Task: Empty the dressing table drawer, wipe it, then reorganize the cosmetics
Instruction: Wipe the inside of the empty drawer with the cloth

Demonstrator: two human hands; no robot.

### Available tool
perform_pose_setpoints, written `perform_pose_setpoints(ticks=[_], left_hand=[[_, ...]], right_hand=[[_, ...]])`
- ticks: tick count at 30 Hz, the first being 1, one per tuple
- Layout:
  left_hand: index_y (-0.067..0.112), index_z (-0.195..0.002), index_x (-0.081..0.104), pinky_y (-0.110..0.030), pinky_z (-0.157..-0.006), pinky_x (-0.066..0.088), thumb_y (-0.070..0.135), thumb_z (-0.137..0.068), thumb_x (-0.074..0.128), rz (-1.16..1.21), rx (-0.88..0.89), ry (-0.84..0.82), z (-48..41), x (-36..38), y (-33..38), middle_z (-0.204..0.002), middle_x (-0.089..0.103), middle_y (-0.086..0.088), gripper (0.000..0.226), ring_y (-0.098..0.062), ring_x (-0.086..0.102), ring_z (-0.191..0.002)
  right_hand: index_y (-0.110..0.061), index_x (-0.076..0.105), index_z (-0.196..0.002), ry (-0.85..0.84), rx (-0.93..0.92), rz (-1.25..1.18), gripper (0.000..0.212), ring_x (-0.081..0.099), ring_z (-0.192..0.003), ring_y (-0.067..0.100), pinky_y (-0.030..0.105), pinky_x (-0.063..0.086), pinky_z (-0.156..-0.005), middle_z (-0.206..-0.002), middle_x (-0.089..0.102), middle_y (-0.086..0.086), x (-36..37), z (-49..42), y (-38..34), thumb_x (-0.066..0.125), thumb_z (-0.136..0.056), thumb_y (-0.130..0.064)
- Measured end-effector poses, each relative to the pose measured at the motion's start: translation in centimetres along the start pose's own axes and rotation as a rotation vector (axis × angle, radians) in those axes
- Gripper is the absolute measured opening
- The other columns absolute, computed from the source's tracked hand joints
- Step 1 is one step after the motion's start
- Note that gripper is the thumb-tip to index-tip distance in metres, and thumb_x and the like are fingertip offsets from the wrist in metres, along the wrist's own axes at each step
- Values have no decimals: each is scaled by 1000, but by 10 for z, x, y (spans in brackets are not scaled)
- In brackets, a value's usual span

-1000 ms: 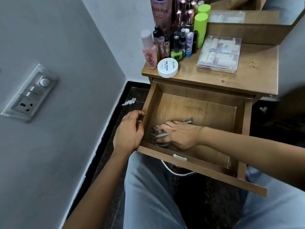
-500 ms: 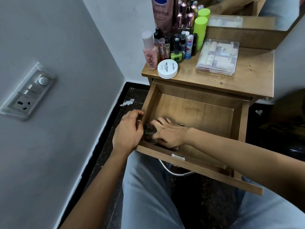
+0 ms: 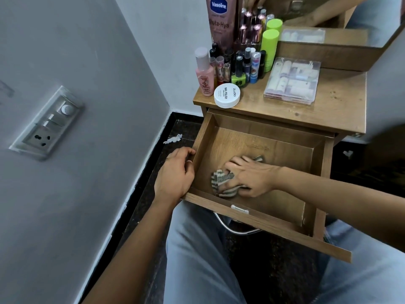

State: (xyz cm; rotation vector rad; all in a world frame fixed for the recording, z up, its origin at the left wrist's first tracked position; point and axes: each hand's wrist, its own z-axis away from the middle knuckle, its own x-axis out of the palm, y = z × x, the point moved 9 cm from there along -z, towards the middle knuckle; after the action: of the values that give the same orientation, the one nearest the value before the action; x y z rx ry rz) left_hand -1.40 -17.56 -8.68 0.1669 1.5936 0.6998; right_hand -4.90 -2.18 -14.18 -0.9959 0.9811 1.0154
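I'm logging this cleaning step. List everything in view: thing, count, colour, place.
drawer: one, brown wood, pulled open below the tabletop
cloth: one, grey-white striped, on drawer floor, front left
tabletop: one, brown wood, above drawer
Vaseline bottle: one, pinkish, tabletop back left
small bottles: cluster, mixed colours, beside it
white jar: one, white, tabletop front left
clear box: one, transparent, tabletop middle
switchboard: one, grey, left wall
left hand: one, grips drawer's left wall
right hand: one, holds cloth on drawer floor

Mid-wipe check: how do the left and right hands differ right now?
The left hand grips the drawer's left wall from outside; the right hand lies inside it. The left holds no cloth; the right holds the striped cloth against the floor. Both are at the drawer's near left corner.
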Motion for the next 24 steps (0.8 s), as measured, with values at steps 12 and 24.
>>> perform_pose_setpoints(ticks=[12,24], left_hand=[[24,-120,59,-41,-77,53,13,-92,50,1,13,0,0,1,0,-118,61,4,32,-22,60,-91],[23,-122,60,-41,-85,52,13,-92,49,3,7,5,2,1,-2,-121,61,3,33,-17,59,-106]], right_hand=[[-41,54,-122,32,67,-98,32,25,-90,15,41,39,-77,-101,28,-2,-4,-42,-24,48,-92,-33],[-48,36,-136,-285,-24,-23,53,28,-104,14,38,36,-94,-123,30,-3,27,71,4,55,-89,-34]])
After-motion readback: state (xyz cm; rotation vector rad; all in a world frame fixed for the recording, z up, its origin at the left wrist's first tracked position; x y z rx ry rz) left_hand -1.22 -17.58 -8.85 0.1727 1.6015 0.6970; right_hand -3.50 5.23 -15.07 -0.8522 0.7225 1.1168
